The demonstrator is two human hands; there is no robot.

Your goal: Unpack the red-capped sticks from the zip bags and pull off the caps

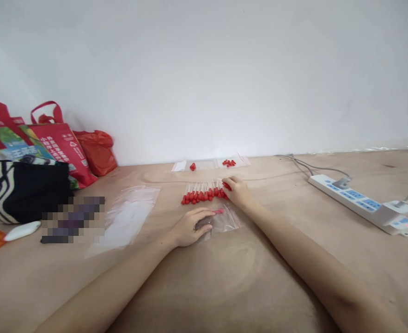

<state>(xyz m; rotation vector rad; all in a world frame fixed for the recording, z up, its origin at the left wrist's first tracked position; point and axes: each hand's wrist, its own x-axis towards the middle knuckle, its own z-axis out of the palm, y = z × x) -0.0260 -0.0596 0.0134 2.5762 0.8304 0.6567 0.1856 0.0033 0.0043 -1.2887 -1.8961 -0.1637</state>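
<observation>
A row of white sticks with bulbous red tips lies side by side on the wooden table, tips toward me. At the row's right end, my right hand has its fingers closed on a red-tipped piece. Nearer to me, my left hand grips the left side of a small clear zip bag between thumb and fingers. The bag lies flat, with a pinkish-red strip near its top edge. What is inside my left palm stays hidden.
Flat clear zip bags lie to the left. Behind the row are bags with red pieces. A power strip with cables sits at right. Red shopping bags, a black striped bag and a white object occupy the left.
</observation>
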